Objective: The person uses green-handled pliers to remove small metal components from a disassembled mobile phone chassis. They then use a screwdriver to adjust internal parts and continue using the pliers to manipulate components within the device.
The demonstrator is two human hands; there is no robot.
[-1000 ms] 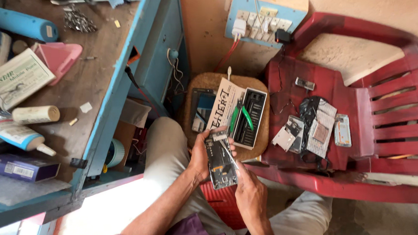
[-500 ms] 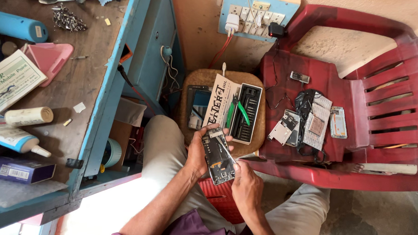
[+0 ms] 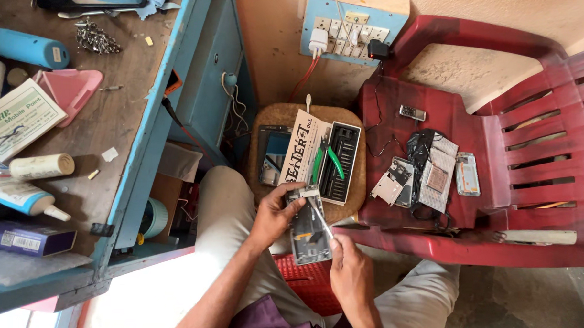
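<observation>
- Grey trousers cover the person's knees at the bottom of the view, with a red crate (image 3: 309,283) showing between them.
- Over the lap, the left hand (image 3: 272,215) is clenched around the upper left edge of an opened phone (image 3: 309,227), which lies face down with its insides showing.
- Just below it, the right hand (image 3: 351,267) pinches a thin metal tool (image 3: 320,218), whose tip rests on the phone's upper part.
- Beyond the hands stands a round wooden stool (image 3: 357,181); on it lies an open tool kit (image 3: 336,161) with green-handled pliers (image 3: 325,157), a printed card leaning on its left side, and a dark phone beside that.
- To the right, a red plastic chair (image 3: 500,195) carries several phone parts (image 3: 428,175) and a small keypad phone (image 3: 412,112).
- To the left, a blue-edged wooden workbench (image 3: 119,125) bears glue tubes, a blue cylinder and a pink tray.
- Farthest off, a switchboard (image 3: 352,26) on the wall holds a white charger.
</observation>
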